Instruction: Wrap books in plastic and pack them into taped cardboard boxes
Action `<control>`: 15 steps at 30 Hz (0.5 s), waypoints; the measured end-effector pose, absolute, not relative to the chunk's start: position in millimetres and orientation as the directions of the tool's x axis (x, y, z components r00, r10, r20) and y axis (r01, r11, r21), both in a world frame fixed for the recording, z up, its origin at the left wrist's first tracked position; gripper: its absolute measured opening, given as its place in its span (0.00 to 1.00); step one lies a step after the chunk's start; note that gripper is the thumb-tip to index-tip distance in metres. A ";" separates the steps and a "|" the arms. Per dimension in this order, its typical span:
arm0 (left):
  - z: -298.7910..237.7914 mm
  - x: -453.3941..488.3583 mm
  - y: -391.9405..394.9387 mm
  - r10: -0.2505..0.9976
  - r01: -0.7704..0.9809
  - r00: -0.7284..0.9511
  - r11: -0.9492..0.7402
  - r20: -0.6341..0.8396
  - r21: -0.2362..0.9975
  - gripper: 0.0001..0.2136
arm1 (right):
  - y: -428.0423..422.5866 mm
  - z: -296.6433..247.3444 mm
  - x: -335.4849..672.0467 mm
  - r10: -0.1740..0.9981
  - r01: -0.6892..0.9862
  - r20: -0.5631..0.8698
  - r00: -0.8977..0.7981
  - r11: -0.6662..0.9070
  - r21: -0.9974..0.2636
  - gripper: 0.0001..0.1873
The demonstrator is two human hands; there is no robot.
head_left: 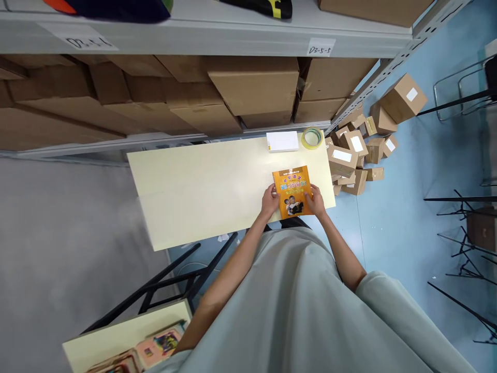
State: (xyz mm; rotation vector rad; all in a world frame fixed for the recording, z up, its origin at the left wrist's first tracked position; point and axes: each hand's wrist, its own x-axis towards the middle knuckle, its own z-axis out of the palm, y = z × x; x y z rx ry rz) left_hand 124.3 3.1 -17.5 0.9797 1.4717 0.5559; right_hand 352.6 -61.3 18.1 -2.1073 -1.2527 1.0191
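An orange book [292, 190] with a picture on its cover lies flat on the pale yellow table [202, 186], near the right end of its front edge. My left hand [269, 200] grips the book's left edge, fingers curled over it. My right hand [317, 201] holds the book's right edge the same way. Both forearms reach out from my light grey shirt.
A white pad [282, 141] and a roll of tape [312, 137] sit at the table's far right corner. Shelves with brown cartons [254, 90] stand behind. Small labelled boxes [351, 153] are piled on the blue floor to the right. A lower table with books [155, 347] is at bottom left.
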 end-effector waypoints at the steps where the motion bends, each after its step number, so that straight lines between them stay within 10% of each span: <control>1: -16.0 124.5 3.0 0.825 0.222 0.082 0.532 -0.559 0.817 0.28 | -59.5 18.4 353.6 0.879 0.532 -0.353 0.321 -0.475 -0.701 0.26; 15: -6.2 115.0 20.2 0.793 0.142 0.061 0.594 -0.606 0.792 0.29 | -19.1 33.1 342.2 0.798 0.524 -0.517 0.309 -0.597 -0.608 0.20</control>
